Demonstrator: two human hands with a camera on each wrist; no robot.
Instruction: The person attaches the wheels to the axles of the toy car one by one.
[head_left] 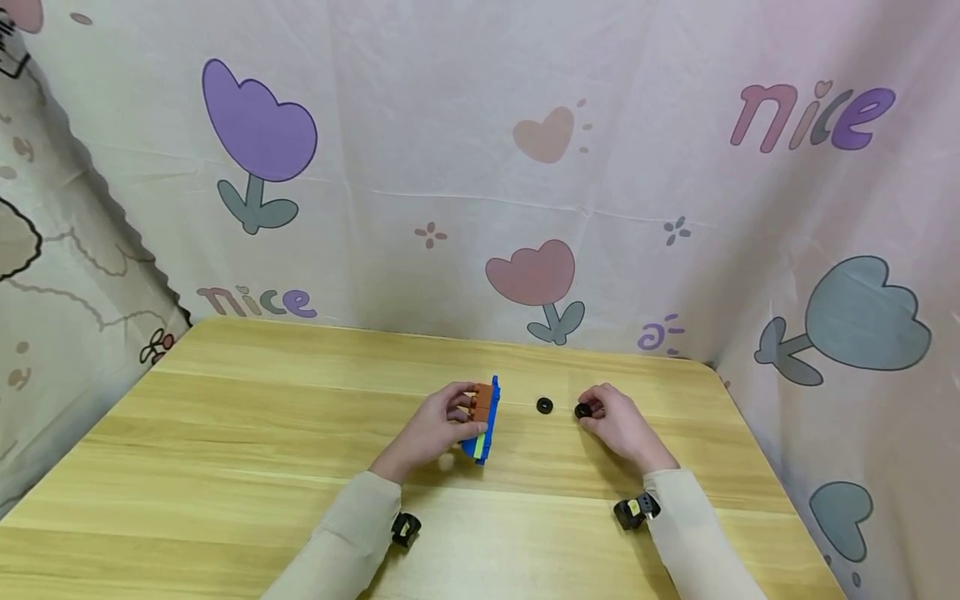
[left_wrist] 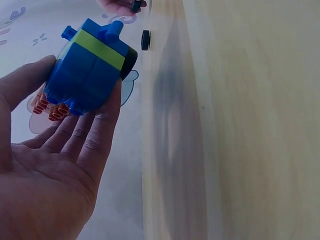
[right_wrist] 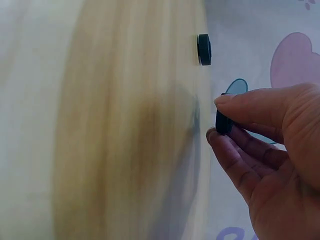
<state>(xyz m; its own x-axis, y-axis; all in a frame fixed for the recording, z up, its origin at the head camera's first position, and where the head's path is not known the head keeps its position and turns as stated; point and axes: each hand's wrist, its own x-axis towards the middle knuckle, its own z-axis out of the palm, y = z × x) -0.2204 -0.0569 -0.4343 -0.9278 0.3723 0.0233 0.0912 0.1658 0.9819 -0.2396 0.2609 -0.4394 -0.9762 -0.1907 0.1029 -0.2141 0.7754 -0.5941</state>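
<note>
My left hand holds a blue brick-built toy between thumb and fingers, above the table and tilted on its side. The toy has a lime-green stripe and reddish-brown studded bricks. In the left wrist view, a dark rounded part shows on one side of the blue toy. My right hand pinches a small black toy tyre between thumb and fingertips. A second black tyre lies on the table between the hands, touched by neither.
The wooden table has a light grain and rounded far corners. A patterned curtain hangs behind it and along the sides. Each wrist wears a small black camera.
</note>
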